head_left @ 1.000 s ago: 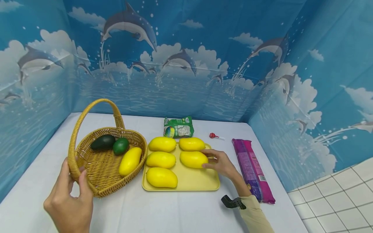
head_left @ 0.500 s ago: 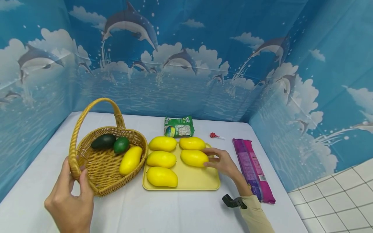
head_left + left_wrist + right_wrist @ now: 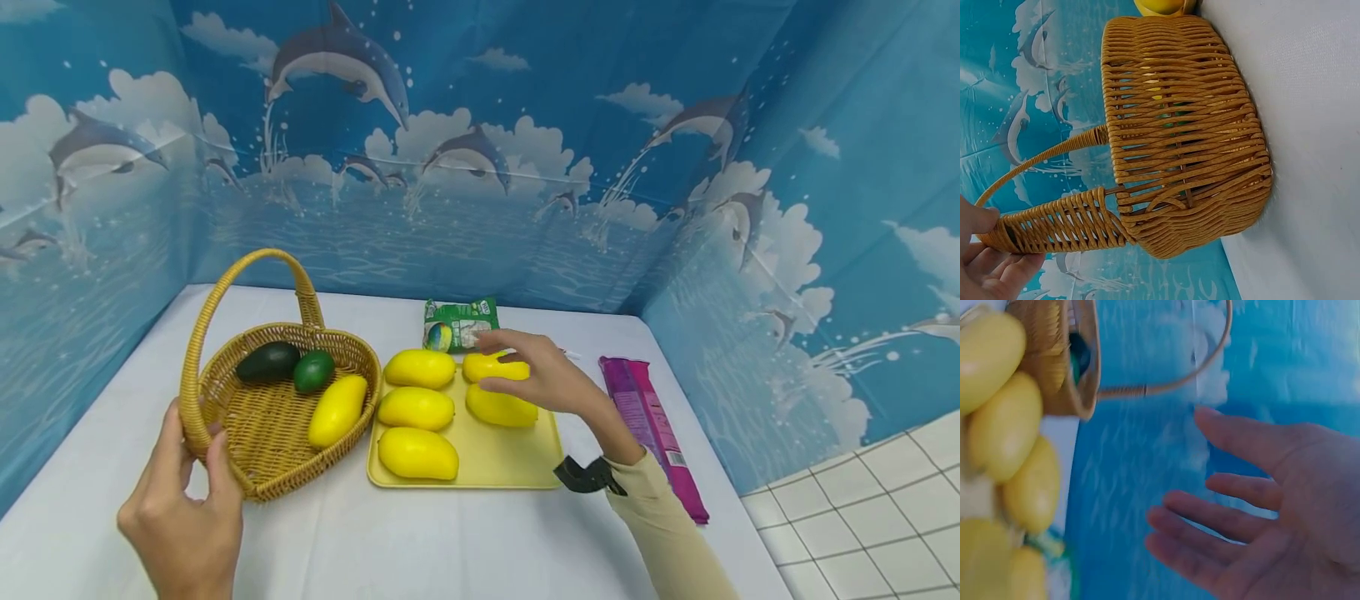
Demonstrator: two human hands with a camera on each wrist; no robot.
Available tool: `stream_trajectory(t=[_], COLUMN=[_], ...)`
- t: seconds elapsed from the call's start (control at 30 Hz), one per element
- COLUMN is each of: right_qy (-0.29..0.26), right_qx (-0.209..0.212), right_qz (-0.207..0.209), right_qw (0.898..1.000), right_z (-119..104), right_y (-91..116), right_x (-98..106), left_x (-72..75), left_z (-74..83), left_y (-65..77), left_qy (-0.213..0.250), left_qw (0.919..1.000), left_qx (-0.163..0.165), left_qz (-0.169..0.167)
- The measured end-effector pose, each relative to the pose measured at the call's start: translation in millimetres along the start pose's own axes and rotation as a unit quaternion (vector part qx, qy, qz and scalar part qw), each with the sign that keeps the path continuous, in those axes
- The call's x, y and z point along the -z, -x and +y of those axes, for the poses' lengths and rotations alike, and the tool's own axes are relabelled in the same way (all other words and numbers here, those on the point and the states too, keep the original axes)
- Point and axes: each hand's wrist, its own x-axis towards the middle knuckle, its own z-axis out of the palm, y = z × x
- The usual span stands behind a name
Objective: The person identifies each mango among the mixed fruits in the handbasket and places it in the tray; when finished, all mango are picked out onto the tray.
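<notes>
My left hand (image 3: 183, 508) grips the base of the handle of a wicker basket (image 3: 251, 429) at the left; the left wrist view shows thumb and fingers around the woven handle (image 3: 1063, 226). In the basket lie a dark avocado (image 3: 267, 362), a greener avocado (image 3: 313, 371) and a yellow mango (image 3: 337, 412). Over the right side of a yellow tray (image 3: 513, 462) hovers my right hand (image 3: 547, 375), its fingers spread and holding nothing. Beneath it are a near mango (image 3: 501, 408) and a partly hidden far mango (image 3: 480, 367).
Several more mangoes (image 3: 416, 408) line the tray's left side. Behind the tray lies a green packet (image 3: 459, 321). A lollipop, mostly hidden by the right hand, shows its white stick (image 3: 572, 354). A long purple packet (image 3: 652, 433) lies at the right. Printed curtains (image 3: 480, 233) enclose the table.
My right hand has let go of the near right mango, risen and moved up and left over the two right mangoes. The mango stays on the tray. My left hand keeps its grip.
</notes>
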Motion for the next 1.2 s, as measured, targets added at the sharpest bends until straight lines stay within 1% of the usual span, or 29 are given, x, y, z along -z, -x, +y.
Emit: stream_trajectory(t=[0.03, 0.1, 0.17, 0.2, 0.27, 0.3, 0.37, 0.4, 0.43, 0.5, 0.57, 0.6, 0.63, 0.67, 0.73, 0.83, 0.9, 1.07, 1.2], right_qy=[0.007, 0.013, 0.008, 0.006, 0.012, 0.024, 0.063, 0.090, 0.118, 0.159, 0.164, 0.155, 0.142, 0.126, 0.096, 0.081, 0.084, 0.091, 0.070], right_qx=[0.014, 0.031, 0.039, 0.038, 0.038, 0.041, 0.044, 0.045, 0.044, 0.045, 0.068, 0.080, 0.094, 0.110, 0.136, 0.144, 0.144, 0.135, 0.108], right_qz=[-0.034, -0.104, -0.167, -0.195, -0.240, -0.256, -0.280, -0.292, -0.306, -0.341, -0.375, -0.387, -0.395, -0.394, -0.378, -0.342, -0.324, -0.317, -0.329], right_qw=[0.999, 0.994, 0.985, 0.980, 0.970, 0.965, 0.957, 0.951, 0.943, 0.925, 0.910, 0.905, 0.903, 0.904, 0.911, 0.925, 0.931, 0.934, 0.936], right_z=[-10, -28, -42, -47, -53, -54, -54, -54, -54, -55, -56, -57, -59, -61, -66, -75, -79, -78, -71], right_y=[-13, -41, -70, -85, -112, -124, -145, -153, -159, -169, -176, -178, -181, -183, -188, -195, -201, -216, -224], right_x=[-1, -6, -19, -27, -46, -56, -77, -86, -95, -109, -121, -125, -128, -130, -131, -131, -132, -142, -150], left_x=[0.4, 0.7, 1.7, 3.0, 3.1, 3.1, 2.5, 2.0, 1.5, 0.5, 0.6, 0.7, 0.7, 0.9, 0.5, -0.7, -1.3, -1.5, -1.5], left_z=[0.1, 0.0, -0.5, -1.1, -2.5, -3.5, -4.8, -5.3, -5.5, -5.5, -4.7, -4.2, -3.7, -3.2, -2.2, -1.0, -0.2, 0.2, -0.5], left_y=[-0.1, -0.5, -0.6, -0.4, -0.4, -0.4, -0.4, -0.2, -0.1, 0.1, 0.5, 0.4, 0.2, 0.0, -0.7, -1.2, -0.9, 0.7, 1.6], left_qy=[-0.001, -0.001, -0.004, -0.010, -0.013, -0.013, -0.015, -0.015, -0.014, -0.013, -0.016, -0.017, -0.017, -0.017, -0.015, -0.009, -0.007, -0.007, -0.015], left_qw=[1.0000, 1.0000, 1.0000, 0.9998, 0.9998, 0.9997, 0.9996, 0.9996, 0.9996, 0.9996, 0.9995, 0.9996, 0.9996, 0.9997, 0.9998, 1.0000, 1.0000, 0.9999, 0.9999], left_qx=[-0.001, -0.002, -0.003, -0.004, -0.004, -0.006, -0.007, -0.009, -0.009, -0.010, -0.010, -0.009, -0.008, -0.007, -0.006, -0.003, -0.002, -0.001, 0.008], left_qz=[0.000, -0.001, -0.006, -0.015, -0.018, -0.018, -0.021, -0.022, -0.023, -0.023, -0.024, -0.022, -0.020, -0.019, -0.015, -0.004, 0.004, 0.010, 0.003])
